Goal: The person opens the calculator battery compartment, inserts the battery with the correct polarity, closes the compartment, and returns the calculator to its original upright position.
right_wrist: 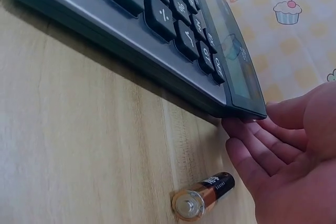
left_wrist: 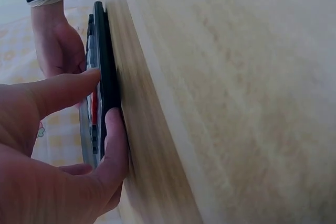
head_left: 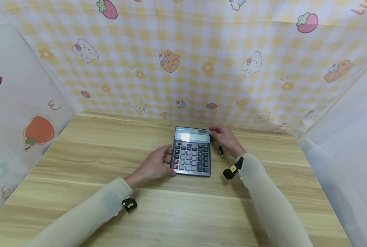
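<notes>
Desktop calculator (head_left: 191,151) lies face up toward the bench's (head_left: 183,212) twelve o'clock side, held at two corners. Handling looks under way; the underside is hidden, so what is finished there cannot be told. Loose at its three o'clock lies a black-and-copper battery (right_wrist: 203,196), not picked up. Left hand (head_left: 155,165) comes in from eight o'clock, its grip pinching the near corner — thumb above, a finger beneath. Right hand (head_left: 228,139) reaches to two o'clock, thumb and fingertips grasping the screen-end corner — palm turned inward.
</notes>
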The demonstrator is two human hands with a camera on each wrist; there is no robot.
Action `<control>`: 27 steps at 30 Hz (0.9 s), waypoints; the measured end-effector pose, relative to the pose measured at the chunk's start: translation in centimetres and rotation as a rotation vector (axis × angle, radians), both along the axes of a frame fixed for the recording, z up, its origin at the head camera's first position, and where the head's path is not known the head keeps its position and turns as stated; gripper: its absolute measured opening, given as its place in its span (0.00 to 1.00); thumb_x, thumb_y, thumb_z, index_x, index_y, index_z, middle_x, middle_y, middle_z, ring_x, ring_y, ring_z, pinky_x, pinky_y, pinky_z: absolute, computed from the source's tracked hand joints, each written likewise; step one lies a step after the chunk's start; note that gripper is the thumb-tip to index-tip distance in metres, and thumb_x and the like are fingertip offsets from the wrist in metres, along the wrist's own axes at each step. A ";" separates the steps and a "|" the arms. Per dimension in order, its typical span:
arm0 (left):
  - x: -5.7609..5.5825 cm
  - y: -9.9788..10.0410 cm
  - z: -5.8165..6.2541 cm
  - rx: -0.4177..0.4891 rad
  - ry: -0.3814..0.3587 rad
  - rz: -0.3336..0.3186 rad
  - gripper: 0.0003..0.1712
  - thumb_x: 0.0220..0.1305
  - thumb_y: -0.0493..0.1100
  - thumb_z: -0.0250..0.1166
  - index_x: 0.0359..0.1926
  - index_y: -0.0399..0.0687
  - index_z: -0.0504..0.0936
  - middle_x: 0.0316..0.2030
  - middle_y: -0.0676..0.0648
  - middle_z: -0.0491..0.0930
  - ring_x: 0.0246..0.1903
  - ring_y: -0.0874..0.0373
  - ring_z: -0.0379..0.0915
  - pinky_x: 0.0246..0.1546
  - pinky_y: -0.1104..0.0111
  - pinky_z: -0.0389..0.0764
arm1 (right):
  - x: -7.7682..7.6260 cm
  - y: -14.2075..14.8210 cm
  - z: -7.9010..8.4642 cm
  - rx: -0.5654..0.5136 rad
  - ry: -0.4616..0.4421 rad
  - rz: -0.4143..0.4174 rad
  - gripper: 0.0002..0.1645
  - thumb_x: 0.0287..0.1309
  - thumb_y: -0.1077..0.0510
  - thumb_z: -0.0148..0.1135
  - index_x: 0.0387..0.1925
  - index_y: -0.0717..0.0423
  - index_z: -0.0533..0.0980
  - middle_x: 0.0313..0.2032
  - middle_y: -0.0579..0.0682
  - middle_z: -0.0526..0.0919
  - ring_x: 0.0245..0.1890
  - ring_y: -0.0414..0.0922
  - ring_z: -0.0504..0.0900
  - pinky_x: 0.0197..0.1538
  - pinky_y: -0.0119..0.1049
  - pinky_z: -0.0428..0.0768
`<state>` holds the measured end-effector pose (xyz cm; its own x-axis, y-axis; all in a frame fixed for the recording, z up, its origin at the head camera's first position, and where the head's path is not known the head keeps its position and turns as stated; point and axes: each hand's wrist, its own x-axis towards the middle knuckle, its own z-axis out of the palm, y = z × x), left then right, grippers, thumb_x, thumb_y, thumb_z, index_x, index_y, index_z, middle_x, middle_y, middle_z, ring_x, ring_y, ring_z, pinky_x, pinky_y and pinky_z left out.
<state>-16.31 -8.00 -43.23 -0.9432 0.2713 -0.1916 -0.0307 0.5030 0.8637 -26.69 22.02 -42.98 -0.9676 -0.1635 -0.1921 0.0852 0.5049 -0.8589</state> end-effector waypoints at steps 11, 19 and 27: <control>-0.1 0.4 -0.2 -0.072 0.048 -0.018 0.69 0.44 0.27 0.88 0.85 0.33 0.58 0.67 0.38 0.76 0.52 0.50 0.81 0.55 0.58 0.85 | -0.1 -0.6 -0.2 0.060 0.013 -0.004 0.24 0.86 0.60 0.51 0.73 0.66 0.75 0.65 0.65 0.81 0.60 0.58 0.80 0.67 0.54 0.78; -0.1 0.6 -0.3 -0.138 0.096 -0.041 0.71 0.43 0.29 0.89 0.86 0.35 0.58 0.63 0.40 0.76 0.48 0.52 0.77 0.54 0.57 0.82 | -0.3 -1.1 0.0 0.159 0.097 0.030 0.22 0.84 0.63 0.52 0.69 0.69 0.78 0.60 0.66 0.84 0.57 0.59 0.81 0.65 0.54 0.79; -0.5 0.6 -0.1 -0.179 0.103 -0.047 0.72 0.42 0.32 0.90 0.86 0.36 0.58 0.61 0.41 0.75 0.48 0.51 0.75 0.58 0.54 0.80 | -0.7 -0.9 0.0 0.223 0.092 0.045 0.20 0.84 0.62 0.53 0.66 0.68 0.80 0.57 0.64 0.85 0.55 0.57 0.81 0.61 0.52 0.79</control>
<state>-16.81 -7.37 -43.36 -0.9476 0.2854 -0.1435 0.0803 0.6476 0.7578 -27.40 21.17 -42.94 -0.9755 -0.1699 -0.1398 -0.0147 0.6843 -0.7290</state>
